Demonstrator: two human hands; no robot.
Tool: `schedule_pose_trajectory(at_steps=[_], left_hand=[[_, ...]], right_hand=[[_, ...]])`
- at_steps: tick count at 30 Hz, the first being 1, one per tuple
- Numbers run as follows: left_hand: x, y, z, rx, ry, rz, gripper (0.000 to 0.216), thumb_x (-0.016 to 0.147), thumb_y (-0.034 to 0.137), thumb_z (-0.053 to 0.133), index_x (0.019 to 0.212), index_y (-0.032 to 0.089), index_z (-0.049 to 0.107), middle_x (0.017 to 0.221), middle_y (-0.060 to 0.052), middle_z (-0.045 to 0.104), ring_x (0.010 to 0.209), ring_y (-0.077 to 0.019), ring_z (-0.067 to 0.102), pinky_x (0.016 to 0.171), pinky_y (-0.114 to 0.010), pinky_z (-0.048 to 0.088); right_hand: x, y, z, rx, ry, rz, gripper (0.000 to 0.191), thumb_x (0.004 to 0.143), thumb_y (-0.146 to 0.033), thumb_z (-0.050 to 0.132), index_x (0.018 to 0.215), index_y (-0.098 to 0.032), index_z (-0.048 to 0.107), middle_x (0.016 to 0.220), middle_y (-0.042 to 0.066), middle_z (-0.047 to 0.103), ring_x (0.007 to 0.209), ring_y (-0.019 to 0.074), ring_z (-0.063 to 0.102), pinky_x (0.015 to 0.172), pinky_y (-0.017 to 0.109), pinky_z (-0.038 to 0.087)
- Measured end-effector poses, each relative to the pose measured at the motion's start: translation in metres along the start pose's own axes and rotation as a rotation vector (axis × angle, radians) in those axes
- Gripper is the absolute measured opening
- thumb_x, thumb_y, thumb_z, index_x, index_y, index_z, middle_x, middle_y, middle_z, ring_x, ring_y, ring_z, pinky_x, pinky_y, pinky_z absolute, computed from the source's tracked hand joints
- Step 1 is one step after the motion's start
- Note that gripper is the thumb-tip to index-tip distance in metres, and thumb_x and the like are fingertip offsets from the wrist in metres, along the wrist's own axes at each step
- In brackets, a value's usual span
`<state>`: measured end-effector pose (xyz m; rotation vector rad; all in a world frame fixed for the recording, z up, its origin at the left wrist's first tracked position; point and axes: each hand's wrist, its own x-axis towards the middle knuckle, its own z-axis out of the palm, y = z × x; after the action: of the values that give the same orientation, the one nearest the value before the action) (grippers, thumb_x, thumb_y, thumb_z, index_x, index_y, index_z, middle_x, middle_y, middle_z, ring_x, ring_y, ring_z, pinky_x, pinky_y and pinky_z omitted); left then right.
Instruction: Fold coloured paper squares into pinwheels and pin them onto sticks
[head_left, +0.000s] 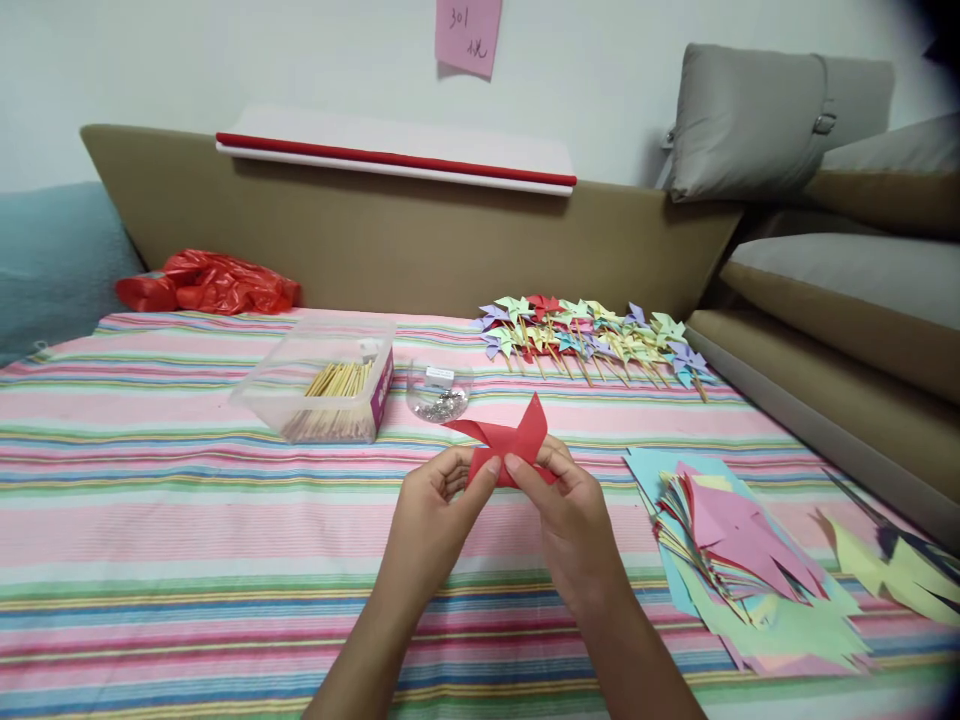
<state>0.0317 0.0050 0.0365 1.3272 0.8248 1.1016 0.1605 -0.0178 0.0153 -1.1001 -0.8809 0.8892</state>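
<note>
Both of my hands hold a red cut paper square (511, 438) in front of me, above the striped cloth (150, 520). My left hand (431, 520) pinches its lower left part with thumb and fingers. My right hand (566, 520) pinches its middle from the right. Two pointed flaps of the paper stick up and to the left. Just beyond the paper sits a small clear dish of silver pins (439, 395). A clear plastic box of wooden sticks (330, 392) stands to its left.
A row of finished paper pinwheels on sticks (592, 335) lies at the back right. A stack of cut coloured paper squares (742, 560) lies at my right, with yellow scraps (892, 565) beyond. A red plastic bag (210, 283) lies at the back left.
</note>
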Motion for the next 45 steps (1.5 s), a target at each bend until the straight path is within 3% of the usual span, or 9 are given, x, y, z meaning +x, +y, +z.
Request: schedule_pose_trajectory(at_steps=[8, 16, 20, 23, 28, 33, 36, 39, 45], left_hand=[[-0.001, 0.001, -0.004, -0.159, 0.003, -0.050, 0.015, 0.089, 0.035, 0.069, 0.092, 0.021, 0.075, 0.086, 0.000, 0.073, 0.082, -0.0152, 0.064, 0.077, -0.024, 0.049], [-0.003, -0.005, -0.009, -0.142, 0.090, -0.030, 0.016, 0.087, 0.034, 0.071, 0.081, 0.019, 0.069, 0.082, 0.000, 0.070, 0.085, -0.0167, 0.063, 0.079, -0.025, 0.050], [0.001, 0.002, -0.035, -0.110, 0.261, 0.030, 0.017, 0.083, 0.034, 0.076, 0.078, 0.019, 0.070, 0.074, 0.003, 0.067, 0.075, -0.0126, 0.060, 0.069, -0.020, 0.047], [0.005, 0.014, -0.066, -0.086, 0.459, 0.124, 0.018, 0.081, 0.036, 0.078, 0.085, 0.019, 0.074, 0.081, 0.002, 0.071, 0.078, -0.0128, 0.062, 0.072, -0.020, 0.048], [0.002, 0.035, -0.105, -0.173, 0.700, 0.217, 0.018, 0.078, 0.036, 0.080, 0.089, 0.022, 0.077, 0.083, 0.002, 0.074, 0.082, -0.0153, 0.067, 0.073, -0.021, 0.050], [-0.008, 0.039, -0.120, -0.144, 0.792, 0.147, 0.021, 0.077, 0.038, 0.080, 0.091, 0.023, 0.078, 0.085, 0.002, 0.076, 0.087, -0.0196, 0.069, 0.071, -0.023, 0.052], [-0.010, 0.038, -0.128, -0.178, 0.852, 0.139, 0.022, 0.076, 0.039, 0.080, 0.089, 0.022, 0.077, 0.081, 0.001, 0.075, 0.087, -0.0217, 0.071, 0.070, -0.025, 0.054], [-0.009, 0.036, -0.133, -0.214, 0.860, 0.118, 0.021, 0.075, 0.038, 0.081, 0.086, 0.021, 0.077, 0.080, 0.001, 0.075, 0.083, -0.0206, 0.070, 0.067, -0.024, 0.054], [-0.006, 0.032, -0.133, -0.330, 0.842, 0.071, 0.021, 0.074, 0.037, 0.083, 0.085, 0.021, 0.077, 0.083, 0.002, 0.076, 0.081, -0.0155, 0.067, 0.065, -0.019, 0.053]], right_hand=[[-0.001, 0.001, 0.008, 0.090, -0.039, 0.026, 0.016, 0.079, -0.036, 0.077, 0.088, -0.023, 0.079, 0.122, 0.005, 0.063, 0.113, 0.0246, 0.060, 0.103, 0.041, 0.046], [-0.006, -0.001, 0.021, 0.066, 0.009, 0.053, 0.021, 0.077, -0.039, 0.078, 0.091, -0.023, 0.076, 0.120, 0.006, 0.064, 0.113, 0.0252, 0.059, 0.102, 0.042, 0.045], [-0.006, -0.005, 0.018, 0.044, 0.118, 0.110, 0.034, 0.080, -0.051, 0.071, 0.101, -0.025, 0.070, 0.113, 0.005, 0.067, 0.112, 0.0249, 0.058, 0.100, 0.042, 0.045], [-0.001, -0.011, 0.008, -0.165, 0.141, 0.041, 0.035, 0.083, -0.054, 0.067, 0.102, -0.024, 0.069, 0.114, 0.006, 0.068, 0.111, 0.0245, 0.059, 0.099, 0.041, 0.045], [0.033, -0.020, 0.002, -0.744, -0.118, -0.200, 0.032, 0.092, -0.049, 0.054, 0.098, -0.021, 0.067, 0.107, 0.008, 0.071, 0.097, 0.0225, 0.066, 0.085, 0.036, 0.050], [0.104, -0.014, 0.033, -1.011, -0.347, -0.319, 0.026, 0.094, -0.038, 0.053, 0.095, -0.019, 0.070, 0.099, 0.008, 0.074, 0.094, 0.0214, 0.066, 0.086, 0.034, 0.049], [0.147, 0.002, 0.060, -1.209, -0.533, -0.317, 0.021, 0.095, -0.027, 0.055, 0.088, -0.017, 0.072, 0.097, 0.008, 0.074, 0.094, 0.0201, 0.066, 0.088, 0.035, 0.049], [0.179, 0.019, 0.080, -1.405, -0.739, -0.256, 0.020, 0.096, -0.033, 0.060, 0.095, -0.016, 0.070, 0.098, 0.005, 0.072, 0.089, 0.0179, 0.067, 0.086, 0.038, 0.053], [0.199, 0.037, 0.105, -1.688, -0.953, -0.178, 0.026, 0.096, -0.036, 0.061, 0.112, -0.016, 0.066, 0.113, 0.006, 0.068, 0.097, 0.0203, 0.067, 0.086, 0.040, 0.057]])
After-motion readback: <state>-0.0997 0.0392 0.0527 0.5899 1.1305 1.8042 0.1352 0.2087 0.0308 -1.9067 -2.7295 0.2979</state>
